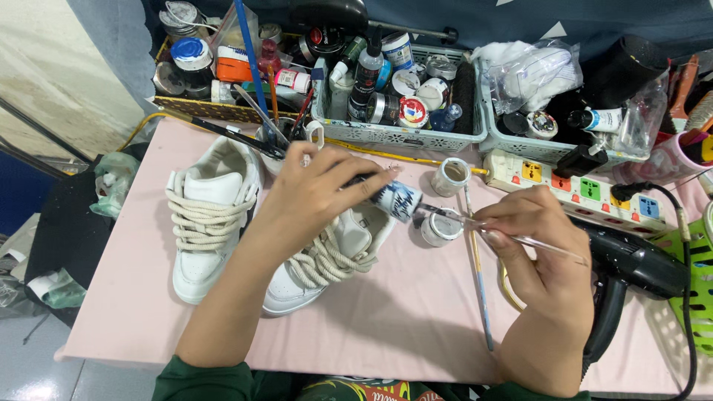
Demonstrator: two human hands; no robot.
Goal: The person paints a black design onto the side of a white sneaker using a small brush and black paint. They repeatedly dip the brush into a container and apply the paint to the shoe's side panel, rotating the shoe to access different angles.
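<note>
Above the pink table, just over the nearer of two white sneakers, the left hand holds a small paint bottle tipped on its side, fingers wrapped around its dark upper body so that the patterned blue-and-white end points right. The right hand pinches a thin clear-handled brush between thumb and fingertips, its tip reaching toward the bottle's mouth and a small open jar standing just beside it on the table.

The bottle looks light and rigid, probably plastic, with a smooth wall that could slip if paint has run down it; a wrap around the middle of the body, as now, seems the safest hold, leaving the mouth free. The brush is slender and likely a little brittle (a clear handle of this kind tends to snap rather than bend), so a light pinch near the ferrule suits it better than a hard squeeze. Whether the bristles actually touch the bottle's opening is hard to tell, since the fingers and the jar crowd that spot.

A second brush with a blue handle lies on the table between the hands. The right sneaker sits directly under the left wrist, the left sneaker beside it, both with thick cream laces. A roll of tape, a white power strip and a black hair dryer lie to the right; baskets of paints stand along the back.
</note>
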